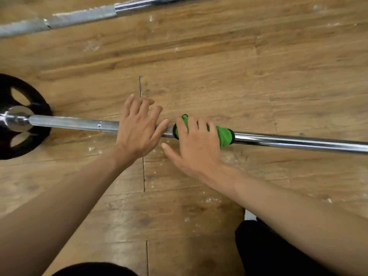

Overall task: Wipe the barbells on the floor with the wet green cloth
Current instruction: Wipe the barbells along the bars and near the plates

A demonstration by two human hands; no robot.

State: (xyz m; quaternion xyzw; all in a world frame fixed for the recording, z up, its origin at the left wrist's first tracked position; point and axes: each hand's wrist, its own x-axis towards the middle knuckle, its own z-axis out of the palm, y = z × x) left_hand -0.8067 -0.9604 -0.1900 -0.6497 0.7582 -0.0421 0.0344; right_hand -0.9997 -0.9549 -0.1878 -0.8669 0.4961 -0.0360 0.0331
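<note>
We see the near barbell [69, 123] lying across the wooden plank floor [258, 76], its shaft finely knurled and matte grey on the left and turning to smooth, mirror-bright chrome on the right. At its left end the shiny sleeve passes through a black round weight plate [12, 144] with oval cut-outs. The green cloth [224, 136], soft and bunched with a dark trim at each edge, is wrapped round the shaft just where the knurling gives way to the polished part. The right hand [197, 144] lies on top of it, fingers curved over the cloth and the bar beneath, thumb held out to the left, clear of the metal. Just beside it, the left hand [137, 128] rests flat across the knurled section, fingers straight and fanned apart toward the far side, thumb lying along the bar near the cloth. A second barbell [79, 16], duller and rough grey with a shiny stretch further right, lies well apart along the top. The boards are grainy and flecked with pale specks. Dark fabric [268, 248] shows at the bottom edge.
</note>
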